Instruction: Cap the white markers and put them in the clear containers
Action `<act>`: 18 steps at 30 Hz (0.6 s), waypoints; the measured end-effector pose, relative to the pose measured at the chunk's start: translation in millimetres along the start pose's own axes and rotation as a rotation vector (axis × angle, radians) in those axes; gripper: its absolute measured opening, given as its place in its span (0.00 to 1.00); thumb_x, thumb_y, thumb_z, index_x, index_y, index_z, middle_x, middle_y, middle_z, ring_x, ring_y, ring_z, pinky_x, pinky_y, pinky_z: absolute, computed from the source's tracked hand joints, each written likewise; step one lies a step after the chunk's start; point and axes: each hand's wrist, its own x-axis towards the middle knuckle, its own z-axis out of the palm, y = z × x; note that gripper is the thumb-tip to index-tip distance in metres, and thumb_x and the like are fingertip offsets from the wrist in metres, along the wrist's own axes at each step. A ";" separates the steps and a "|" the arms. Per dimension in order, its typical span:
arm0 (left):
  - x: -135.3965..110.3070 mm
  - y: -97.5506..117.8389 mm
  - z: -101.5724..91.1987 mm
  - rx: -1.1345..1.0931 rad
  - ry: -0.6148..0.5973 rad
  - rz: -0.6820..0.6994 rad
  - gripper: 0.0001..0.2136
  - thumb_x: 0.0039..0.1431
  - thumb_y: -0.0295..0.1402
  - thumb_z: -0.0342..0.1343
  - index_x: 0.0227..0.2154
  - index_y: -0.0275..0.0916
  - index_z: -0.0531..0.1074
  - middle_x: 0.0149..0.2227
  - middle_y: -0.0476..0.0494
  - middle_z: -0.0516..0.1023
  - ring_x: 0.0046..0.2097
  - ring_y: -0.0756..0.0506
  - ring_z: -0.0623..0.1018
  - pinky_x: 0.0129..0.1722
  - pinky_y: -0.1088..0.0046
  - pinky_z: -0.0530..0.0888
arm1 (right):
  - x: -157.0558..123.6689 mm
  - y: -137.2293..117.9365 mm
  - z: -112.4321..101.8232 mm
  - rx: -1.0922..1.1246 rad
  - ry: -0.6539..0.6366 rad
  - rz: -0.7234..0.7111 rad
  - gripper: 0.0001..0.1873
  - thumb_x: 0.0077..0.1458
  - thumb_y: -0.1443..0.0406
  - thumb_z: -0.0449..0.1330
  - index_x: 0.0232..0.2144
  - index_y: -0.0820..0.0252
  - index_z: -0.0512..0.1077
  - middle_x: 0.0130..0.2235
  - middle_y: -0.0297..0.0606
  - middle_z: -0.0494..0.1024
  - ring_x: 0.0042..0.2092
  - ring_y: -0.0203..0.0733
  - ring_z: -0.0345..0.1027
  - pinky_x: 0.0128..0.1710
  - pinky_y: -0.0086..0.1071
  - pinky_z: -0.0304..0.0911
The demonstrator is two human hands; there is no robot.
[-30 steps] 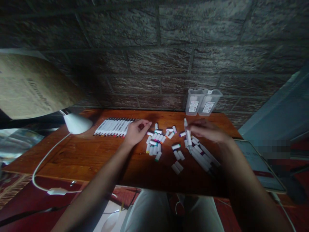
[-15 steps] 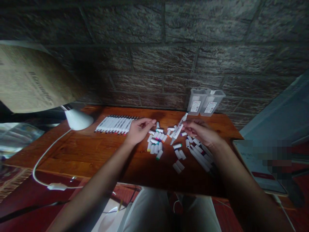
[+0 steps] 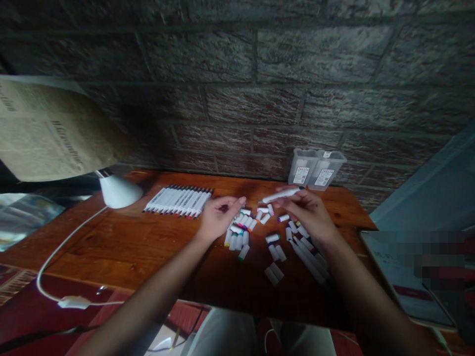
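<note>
My right hand (image 3: 309, 207) is closed on a white marker (image 3: 284, 194), held nearly level above the table with its bare tip toward the left. The fingers of my left hand (image 3: 220, 215) are curled together just left of that tip; what they pinch, if anything, is hidden. Below and between the hands lie loose white marker caps (image 3: 233, 241) with coloured ends. Several uncapped markers (image 3: 308, 262) rest beside my right wrist. Left of my left hand, a neat row of capped markers (image 3: 178, 200) lies side by side.
Two clear plastic cases (image 3: 321, 173) stand against the brick wall (image 3: 237, 109) at the back. A lamp (image 3: 118, 192) with a printed shade is on the left, its white cord (image 3: 46, 262) hanging over the edge. A tablet-like device (image 3: 408, 282) lies at the right.
My right hand has turned the marker from a steep slant to nearly level. My left hand stays curled and has shifted slightly right. The whole view has tilted upward a little.
</note>
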 end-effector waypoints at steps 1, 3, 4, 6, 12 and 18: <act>0.2 0.7 1.5 -0.063 -0.052 -0.047 0.21 0.56 0.51 0.58 0.19 0.38 0.76 0.22 0.45 0.76 0.28 0.47 0.75 0.31 0.72 0.70 | -0.4 -0.7 1.0 -0.012 0.002 -0.004 0.19 0.50 0.57 0.68 0.45 0.53 0.76 0.38 0.37 0.82 0.32 0.39 0.73 0.29 0.31 0.67; 0.6 1.7 5.3 -0.198 -0.142 -0.148 0.21 0.56 0.52 0.58 0.22 0.37 0.78 0.27 0.42 0.80 0.30 0.46 0.76 0.31 0.72 0.70 | -1.1 -0.3 2.9 -0.059 -0.017 -0.042 0.19 0.50 0.57 0.68 0.45 0.51 0.76 0.38 0.36 0.82 0.34 0.40 0.74 0.32 0.33 0.68; 0.9 2.0 7.3 -0.260 -0.168 -0.194 0.21 0.56 0.52 0.58 0.25 0.37 0.80 0.29 0.41 0.81 0.29 0.48 0.74 0.29 0.72 0.68 | -1.5 0.8 3.6 -0.085 -0.039 -0.073 0.19 0.50 0.58 0.68 0.45 0.51 0.76 0.37 0.36 0.82 0.34 0.40 0.74 0.33 0.33 0.69; 1.9 1.9 10.2 -0.370 -0.195 -0.261 0.20 0.55 0.51 0.60 0.31 0.36 0.81 0.30 0.42 0.81 0.24 0.52 0.67 0.25 0.74 0.64 | -2.6 3.6 4.4 -0.137 -0.091 -0.133 0.17 0.52 0.60 0.67 0.46 0.52 0.77 0.37 0.36 0.82 0.35 0.40 0.74 0.35 0.34 0.68; 4.3 0.1 8.9 -0.675 -0.319 -0.398 0.15 0.51 0.44 0.66 0.32 0.35 0.81 0.29 0.46 0.78 0.22 0.57 0.61 0.21 0.79 0.57 | -8.9 7.2 11.0 -0.426 -0.196 -0.199 0.16 0.56 0.66 0.60 0.47 0.53 0.79 0.32 0.35 0.80 0.28 0.36 0.67 0.28 0.30 0.61; 0.9 0.1 6.8 -0.908 -0.438 -0.642 0.17 0.42 0.36 0.73 0.35 0.37 0.80 0.28 0.48 0.77 0.25 0.56 0.71 0.26 0.81 0.69 | -13.6 5.7 24.8 -0.542 -0.293 -0.248 0.18 0.60 0.66 0.57 0.49 0.49 0.78 0.38 0.36 0.83 0.34 0.39 0.73 0.36 0.32 0.66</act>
